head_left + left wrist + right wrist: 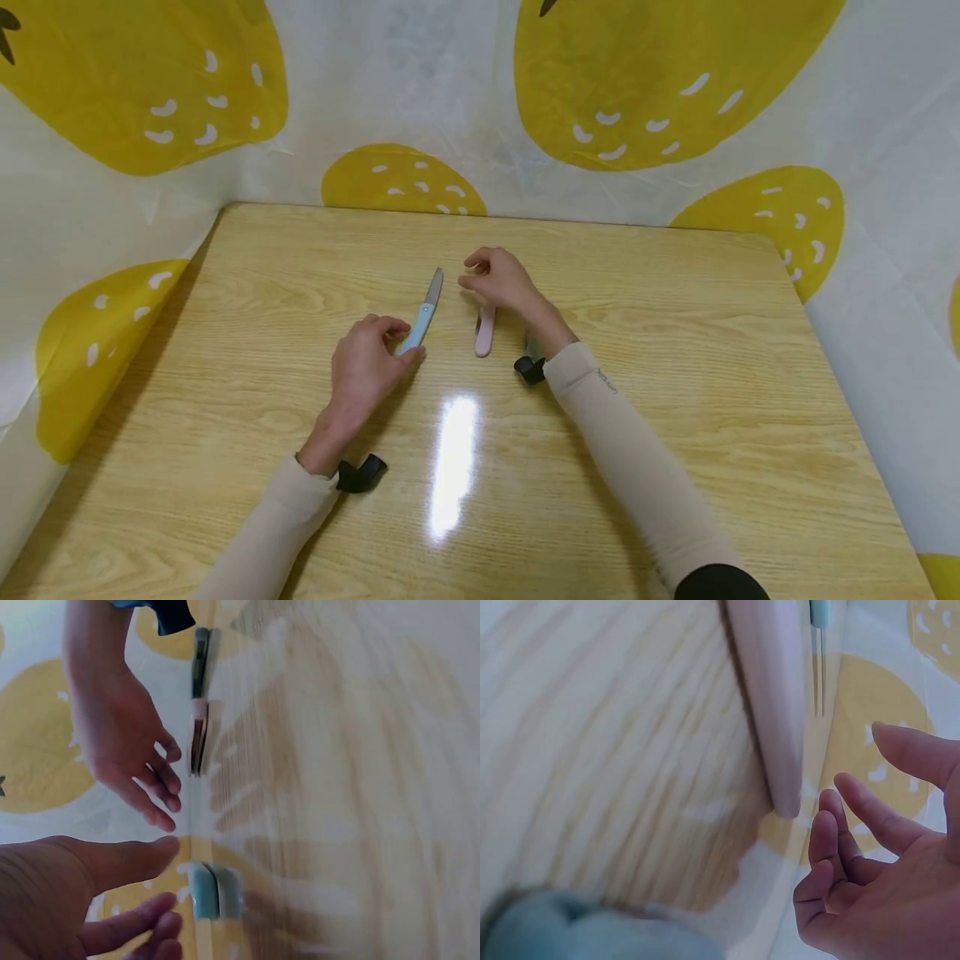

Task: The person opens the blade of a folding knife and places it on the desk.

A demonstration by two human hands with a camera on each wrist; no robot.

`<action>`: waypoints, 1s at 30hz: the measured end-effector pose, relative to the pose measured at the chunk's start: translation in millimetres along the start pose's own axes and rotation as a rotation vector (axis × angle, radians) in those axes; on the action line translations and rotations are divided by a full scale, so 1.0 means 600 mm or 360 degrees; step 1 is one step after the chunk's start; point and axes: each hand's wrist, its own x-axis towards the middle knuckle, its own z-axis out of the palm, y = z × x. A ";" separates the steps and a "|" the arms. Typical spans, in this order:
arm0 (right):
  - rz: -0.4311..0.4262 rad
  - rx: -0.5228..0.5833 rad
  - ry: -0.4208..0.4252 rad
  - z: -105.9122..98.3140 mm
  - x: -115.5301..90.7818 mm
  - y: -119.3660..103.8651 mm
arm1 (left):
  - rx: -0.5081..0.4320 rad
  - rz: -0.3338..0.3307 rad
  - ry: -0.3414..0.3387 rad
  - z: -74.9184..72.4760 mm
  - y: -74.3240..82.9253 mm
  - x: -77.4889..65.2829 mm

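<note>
A knife [424,317] with a light blue handle and a grey blade lies on the table, its tip pointing away. My left hand [367,357] hovers at the handle's near end, thumb and fingers spread to either side. In the left wrist view a gap shows between those fingers and the blue handle [204,892]. To the knife's right lies a pink-handled tool [485,332], its far end hidden under my right hand [501,279]. That hand is above it with loosely bent fingers, holding nothing. In the right wrist view the pink handle [769,712] is apart from the fingers.
A greenish tool [532,343] lies partly hidden beneath my right wrist; its kind cannot be told. The wood-grain table [675,375] is bordered at the back and sides by a white sheet [420,75] with yellow fruit prints. Black wrist mounts [362,473] sit on both arms.
</note>
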 end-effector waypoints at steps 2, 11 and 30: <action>0.0014 0.0016 -0.0004 -0.004 -0.004 0.005 | -0.0027 0.0036 0.0032 0.004 0.008 0.002; 0.0037 0.0035 0.0010 -0.011 -0.017 0.023 | -0.0084 0.0170 0.0049 0.028 0.040 0.005; 0.0017 -0.0350 0.0049 -0.019 -0.024 0.042 | -0.0152 0.0120 -0.0248 0.068 0.075 0.008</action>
